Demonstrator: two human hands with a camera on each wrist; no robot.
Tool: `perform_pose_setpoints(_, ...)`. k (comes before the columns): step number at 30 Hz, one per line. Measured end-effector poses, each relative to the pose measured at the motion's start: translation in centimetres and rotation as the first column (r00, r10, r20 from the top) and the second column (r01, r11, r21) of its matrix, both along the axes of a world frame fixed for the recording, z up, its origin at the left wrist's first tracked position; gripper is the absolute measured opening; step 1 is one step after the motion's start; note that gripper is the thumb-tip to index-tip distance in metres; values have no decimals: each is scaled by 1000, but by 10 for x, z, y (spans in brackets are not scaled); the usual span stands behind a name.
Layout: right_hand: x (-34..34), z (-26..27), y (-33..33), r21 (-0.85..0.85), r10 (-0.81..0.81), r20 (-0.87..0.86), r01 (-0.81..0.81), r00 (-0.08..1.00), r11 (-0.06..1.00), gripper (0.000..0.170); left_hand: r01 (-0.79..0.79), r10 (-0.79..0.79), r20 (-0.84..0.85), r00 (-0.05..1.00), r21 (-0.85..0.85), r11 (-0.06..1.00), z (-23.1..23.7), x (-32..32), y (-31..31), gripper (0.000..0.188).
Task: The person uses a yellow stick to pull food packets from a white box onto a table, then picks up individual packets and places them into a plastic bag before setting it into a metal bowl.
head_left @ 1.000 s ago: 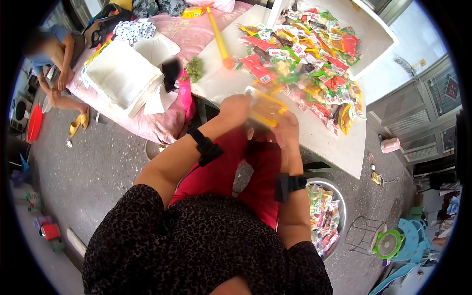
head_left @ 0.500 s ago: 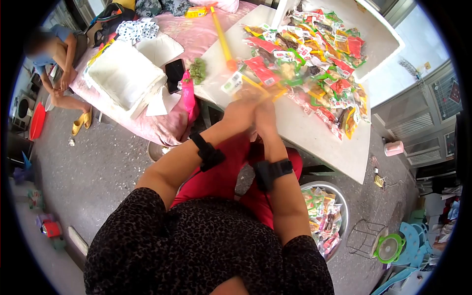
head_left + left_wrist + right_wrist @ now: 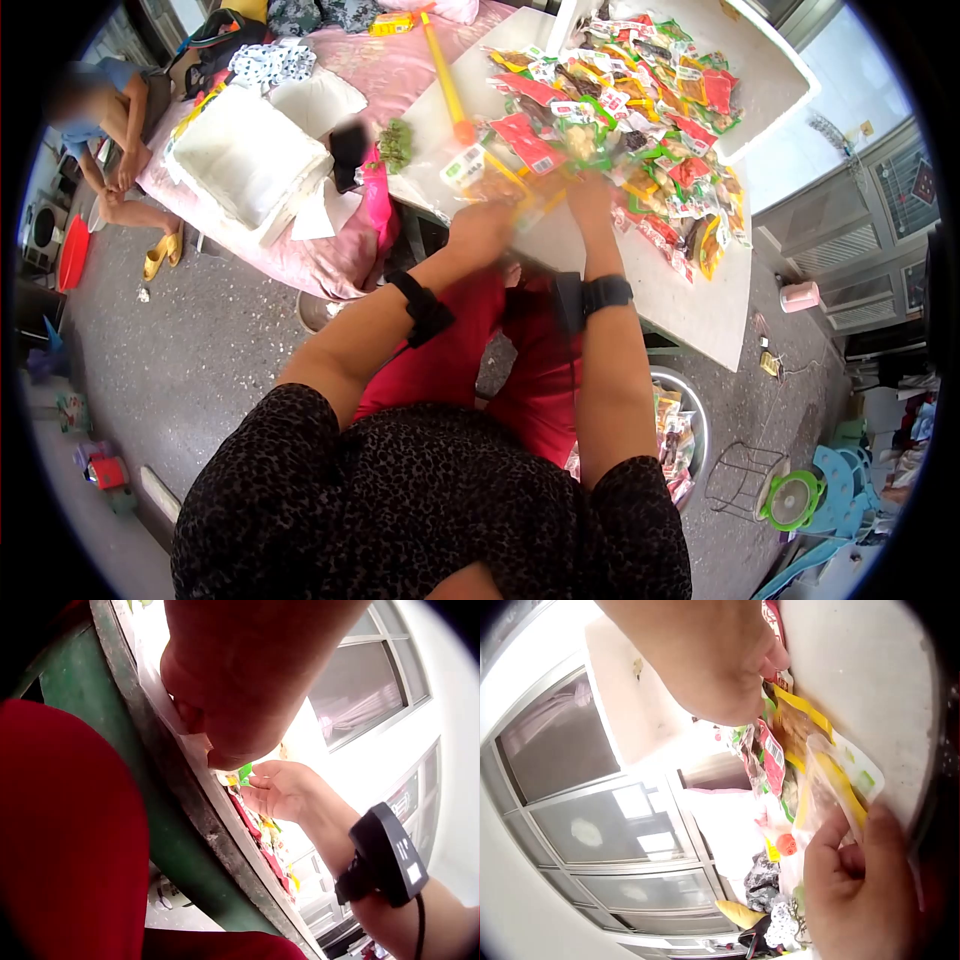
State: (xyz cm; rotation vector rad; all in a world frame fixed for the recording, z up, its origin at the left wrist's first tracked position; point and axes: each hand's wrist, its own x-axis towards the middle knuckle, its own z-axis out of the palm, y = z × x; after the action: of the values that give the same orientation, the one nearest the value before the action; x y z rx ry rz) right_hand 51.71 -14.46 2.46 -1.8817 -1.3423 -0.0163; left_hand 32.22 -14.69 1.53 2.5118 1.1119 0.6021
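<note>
My left hand (image 3: 480, 232) is at the table's near edge, pinching a clear plastic bag with a yellow strip (image 3: 825, 776) between thumb and fingers. Behind this bag a yellow-edged food packet (image 3: 799, 727) with brown contents and a white end lies over the tabletop. To the right, my right hand (image 3: 592, 195) reaches over the near side of the heap of food packets (image 3: 650, 130). In the left wrist view, the right hand's fingers (image 3: 259, 796) are loosely extended beside a green-edged packet. Its fingertips appear close to a red packet (image 3: 778, 675) in the right wrist view.
A white foam box (image 3: 770, 75) lies tipped behind the heap. On the left stand a bed with another foam box (image 3: 245, 165) and a yellow stick (image 3: 443, 75). A metal basin (image 3: 698, 430) with packets sits on the floor at right. A person (image 3: 115, 110) sits far left.
Both hands first held a yellow-edged packet over the lap, then came together at the table edge. Now the right hand has moved away right to the heap, while the left keeps the bag.
</note>
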Motion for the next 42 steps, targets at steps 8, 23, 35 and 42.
perform_pose_setpoints(8, 25, -29, 35, 20, -14, -189, 18, 982, 1000, 31, -67, 64, 124, 990, 20, 998, 3, 2, -4, 29)
perform_pose_setpoints(23, 6, 11, -86, -58, -5, -956, -174, 292, 983, 15, -61, 56, 174, 983, 24, 998, -12, 14, 5, 14)
perform_pose_setpoints(35, 2, 11, -152, 253, 249, -968, 146, 42, 956, 9, -19, 55, 312, 949, -118, 993, -11, 16, -10, 14)
perform_pose_setpoints(42, -14, 4, -146, 227, 228, -974, 97, 3, 969, 10, -25, 30, 363, 931, -18, 1000, -8, 20, -10, 15)
